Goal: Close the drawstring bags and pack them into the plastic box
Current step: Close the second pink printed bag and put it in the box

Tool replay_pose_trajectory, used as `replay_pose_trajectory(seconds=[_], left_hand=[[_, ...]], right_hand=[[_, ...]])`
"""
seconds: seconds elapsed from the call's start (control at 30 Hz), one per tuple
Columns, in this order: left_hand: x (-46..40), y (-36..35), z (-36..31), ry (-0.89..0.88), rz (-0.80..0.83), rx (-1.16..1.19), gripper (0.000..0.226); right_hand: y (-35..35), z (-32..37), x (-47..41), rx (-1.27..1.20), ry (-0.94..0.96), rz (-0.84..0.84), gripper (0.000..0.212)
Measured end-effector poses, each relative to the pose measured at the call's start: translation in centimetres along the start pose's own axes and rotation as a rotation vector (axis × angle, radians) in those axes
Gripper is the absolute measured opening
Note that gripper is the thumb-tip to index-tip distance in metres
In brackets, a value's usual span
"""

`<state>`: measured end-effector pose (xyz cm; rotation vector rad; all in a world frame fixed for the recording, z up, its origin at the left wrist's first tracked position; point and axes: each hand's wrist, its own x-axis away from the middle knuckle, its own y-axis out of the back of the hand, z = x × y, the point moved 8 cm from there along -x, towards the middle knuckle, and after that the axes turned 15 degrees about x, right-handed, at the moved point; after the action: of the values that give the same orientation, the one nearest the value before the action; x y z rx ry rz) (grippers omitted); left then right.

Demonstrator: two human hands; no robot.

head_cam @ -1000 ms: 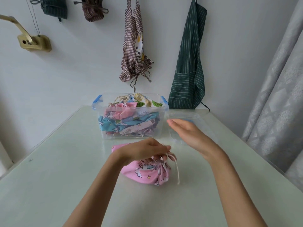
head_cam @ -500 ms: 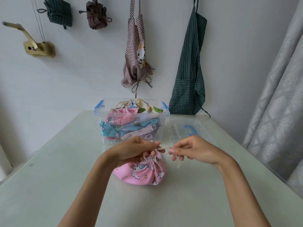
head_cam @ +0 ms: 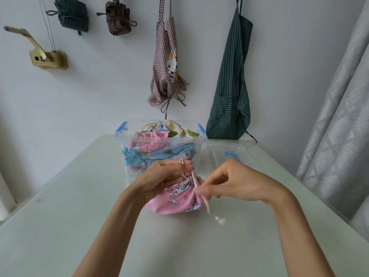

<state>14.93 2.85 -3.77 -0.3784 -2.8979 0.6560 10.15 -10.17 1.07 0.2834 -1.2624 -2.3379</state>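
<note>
A pink drawstring bag (head_cam: pixel 175 200) with a cartoon print sits on the pale table, its mouth gathered tight. My left hand (head_cam: pixel 159 178) grips the gathered neck and a loop of the white cord (head_cam: pixel 194 179). My right hand (head_cam: pixel 225 182) pinches that cord just right of the neck; the cord's knotted end trails down to the tabletop. Behind the bag stands the clear plastic box (head_cam: pixel 127 136) with blue latches, holding several closed bags in pink, blue and leaf prints.
The box's clear lid (head_cam: pixel 225 154) lies flat to the right of the box. Aprons (head_cam: pixel 229 92) and bundled cloths hang on the wall behind. A grey curtain (head_cam: pixel 339 116) runs along the right table edge. The table (head_cam: pixel 60 226) stretches wide to the left.
My right hand came in from above the lid, took the cord and drew it down to the right. The bag's mouth has cinched tighter under my left hand.
</note>
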Motion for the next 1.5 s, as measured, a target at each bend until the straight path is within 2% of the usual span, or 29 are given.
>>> replay_pose_trajectory(seconds=[0.07,0.13,0.27,0.47,0.63,0.77,0.83,0.97,1.07,1.2,1.27,1.3,1.4,1.43,1.5], left_hand=[[-0.1,0.1,-0.4,-0.039,-0.013,-0.01,0.013],[-0.1,0.3,-0.7,-0.073,-0.018,-0.039,0.012],[0.1,0.1,-1.3,-0.137,-0.006,-0.102,0.016],[0.6,0.9,-2.9,-0.332,-0.076,-0.325,0.018],[1.1,0.4,-3.5,-0.547,-0.106,-0.548,0.014],[0.9,0.0,-2.9,-0.632,-0.145,-0.646,0.014],[0.7,0.0,-2.7,-0.635,-0.135,-0.634,0.013],[0.7,0.1,-2.6,-0.629,-0.132,-0.637,0.015],[0.3,0.5,-2.3,-0.571,-0.121,-0.626,0.017],[-0.3,-0.2,-1.5,-0.458,-0.012,-0.502,0.013],[-0.5,-0.1,-0.9,-0.363,-0.006,-0.417,0.013],[-0.6,-0.1,-0.6,-0.305,-0.001,-0.376,0.014],[-0.4,-0.7,0.2,-0.165,0.037,-0.266,0.025],[-0.3,-0.8,0.2,-0.149,0.034,-0.245,0.026],[-0.3,-0.3,0.0,-0.132,-0.017,-0.228,0.026]], right_hand=[[0.8,-0.9,-0.4,0.034,-0.033,-0.091,0.028],[1.4,-1.8,-0.9,0.015,-0.063,-0.184,0.023],[-0.8,-1.5,-2.5,-0.08,0.021,-0.133,0.023],[-0.9,-3.1,-3.2,-0.229,-0.003,-0.238,0.007],[-1.0,-2.7,-3.3,-0.199,0.033,-0.238,0.011],[-1.8,-3.9,-3.6,-0.233,-0.097,-0.191,0.023],[-2.0,-4.8,-3.8,-0.246,-0.165,-0.189,0.024],[-2.7,-5.0,-4.1,-0.345,-0.159,-0.162,0.021],[-2.3,-5.6,-4.2,-0.382,-0.181,-0.249,0.02],[-1.0,-6.0,-3.9,-0.306,-0.197,-0.392,0.012],[-0.7,-5.9,-3.9,-0.276,-0.228,-0.389,0.011],[-1.1,-5.9,-4.1,-0.33,-0.232,-0.356,0.015],[-2.8,-5.2,-4.8,-0.795,-0.2,-0.208,0.022],[-3.0,-5.0,-4.9,-0.875,-0.164,-0.19,0.03],[-2.2,-5.5,-4.7,-0.776,-0.146,-0.258,0.045]])
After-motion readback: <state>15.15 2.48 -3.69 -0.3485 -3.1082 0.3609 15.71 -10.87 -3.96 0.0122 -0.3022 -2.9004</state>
